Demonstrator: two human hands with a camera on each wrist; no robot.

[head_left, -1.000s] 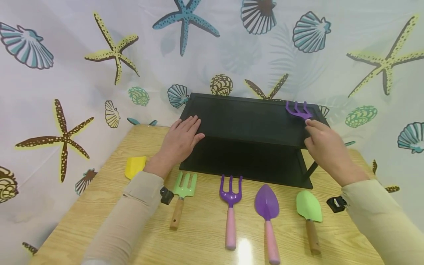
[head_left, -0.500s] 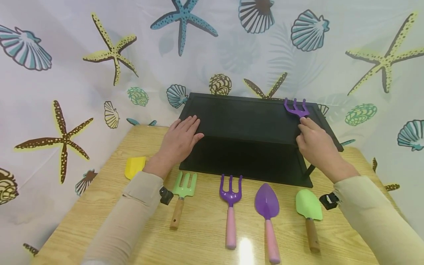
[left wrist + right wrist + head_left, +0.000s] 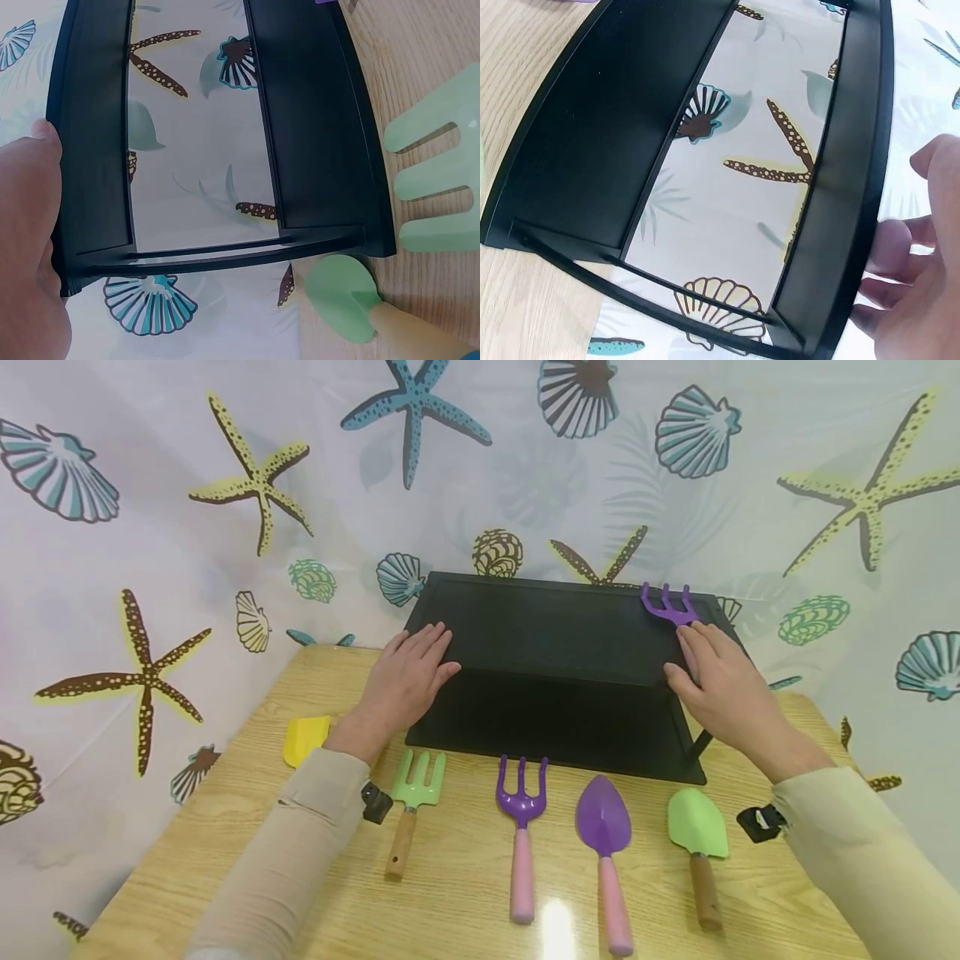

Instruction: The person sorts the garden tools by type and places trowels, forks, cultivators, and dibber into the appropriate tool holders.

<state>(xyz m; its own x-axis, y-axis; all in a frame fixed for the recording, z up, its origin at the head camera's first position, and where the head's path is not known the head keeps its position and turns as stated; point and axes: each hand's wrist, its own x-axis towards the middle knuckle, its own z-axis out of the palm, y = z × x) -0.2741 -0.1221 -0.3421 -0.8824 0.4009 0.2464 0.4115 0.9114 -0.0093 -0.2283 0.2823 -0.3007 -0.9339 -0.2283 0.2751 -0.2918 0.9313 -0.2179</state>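
Observation:
A black two-tier rack [image 3: 547,631] stands at the back of the wooden table. My left hand [image 3: 405,681] rests flat on the left end of its top shelf, fingers straight. At the shelf's right end lies a small hand rake [image 3: 671,610] with purple prongs pointing away and a pink handle. Over that handle is my right hand [image 3: 727,693], its fingers extended and thumb held apart, so part of the handle shows between them. In the right wrist view the rounded handle end [image 3: 891,244] sits among my fingers, at the rack's front edge.
In front of the rack lie a green fork [image 3: 418,781], a purple fork [image 3: 522,806], a purple trowel [image 3: 604,818] and a green trowel [image 3: 699,822]. A yellow blade [image 3: 306,739] shows by my left forearm. The left wrist view adds a green-bladed tool [image 3: 341,296]. A patterned cloth [image 3: 525,485] hangs behind.
My right hand has carried the rake slightly left on the top shelf, and its fingers have loosened and straightened from their grip on the handle. My left hand has stayed in place.

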